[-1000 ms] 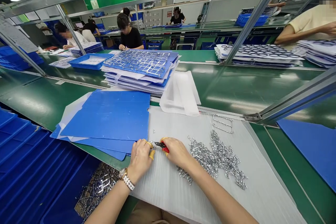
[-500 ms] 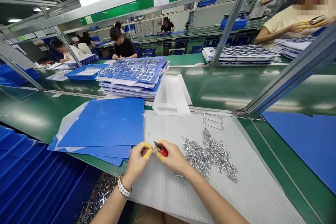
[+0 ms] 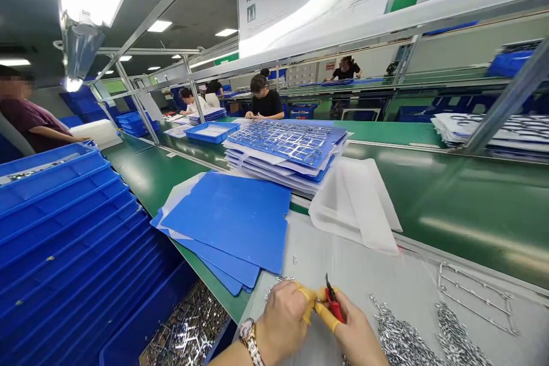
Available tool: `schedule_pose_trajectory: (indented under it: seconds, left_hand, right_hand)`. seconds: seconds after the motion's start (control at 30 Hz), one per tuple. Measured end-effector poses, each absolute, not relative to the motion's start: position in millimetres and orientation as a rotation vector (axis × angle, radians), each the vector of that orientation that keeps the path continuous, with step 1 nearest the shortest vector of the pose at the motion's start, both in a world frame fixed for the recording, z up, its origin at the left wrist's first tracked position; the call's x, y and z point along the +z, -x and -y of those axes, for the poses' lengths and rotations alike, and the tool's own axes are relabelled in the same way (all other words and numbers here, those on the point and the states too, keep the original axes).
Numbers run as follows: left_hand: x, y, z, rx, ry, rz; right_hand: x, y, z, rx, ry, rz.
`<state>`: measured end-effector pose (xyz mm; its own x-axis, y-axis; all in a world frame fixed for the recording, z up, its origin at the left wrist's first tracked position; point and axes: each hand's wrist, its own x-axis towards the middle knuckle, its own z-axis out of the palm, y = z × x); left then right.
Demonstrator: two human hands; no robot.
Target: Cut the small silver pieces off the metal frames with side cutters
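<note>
My left hand (image 3: 285, 315) is closed in a pinch, with yellow covers on its fingertips. A small shiny metal part (image 3: 316, 303) shows at those fingertips, mostly hidden. My right hand (image 3: 355, 329), also with yellow finger covers, grips red-handled nippers (image 3: 334, 304), dark jaws pointing up and away. The fingertips of both hands meet or nearly meet. Shiny metal bits (image 3: 278, 281) show just beyond my left knuckles; whether they are held I cannot tell. Right of my hands, heaps of small silver parts (image 3: 403, 334) lie on the whitish sheet (image 3: 343, 257), near a thin metal frame (image 3: 478, 297).
Blue sheets (image 3: 231, 223) lie left of my hands. Behind them stands a stack of sheets with metal frames (image 3: 283, 140), beside folded white foam (image 3: 355, 203). Stacked blue trays (image 3: 64, 229) and a bin of metal scrap (image 3: 184, 326) are at left. Several people work farther off.
The view has swung left and up, so the trays and a person at left show more. My hands have come closer together, and the nippers' jaws now point more upward.
</note>
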<state>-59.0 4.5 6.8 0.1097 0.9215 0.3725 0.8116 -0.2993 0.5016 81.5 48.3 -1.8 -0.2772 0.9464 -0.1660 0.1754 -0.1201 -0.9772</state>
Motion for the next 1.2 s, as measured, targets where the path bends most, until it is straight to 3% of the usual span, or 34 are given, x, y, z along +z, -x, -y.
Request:
schedule_pose_trajectory:
  seconds: [0.13,0.4,0.7,0.97,1.2]
  left_hand:
    - [7.0,60.0,-0.5,0.818,-2.234,-1.766]
    - [16.2,65.7,-5.7,1.027,-1.887,-1.571]
    - [4.6,77.4,-9.0,1.015,-1.601,-1.414]
    - [5.1,63.0,-14.1,1.004,-1.104,-1.306]
    - [3.4,52.8,-15.6,0.984,-1.078,-1.372]
  right_hand:
    - [-5.0,-78.1,-47.8,1.554,1.361,1.329]
    - [6.4,-69.5,-48.4,1.676,1.276,1.157]
    - [6.0,-82.3,-41.1,1.580,1.215,1.358]
    - [24.2,-93.5,-41.7,1.214,1.345,1.721]
    - [7.4,-86.9,-43.5,1.367,1.247,1.488]
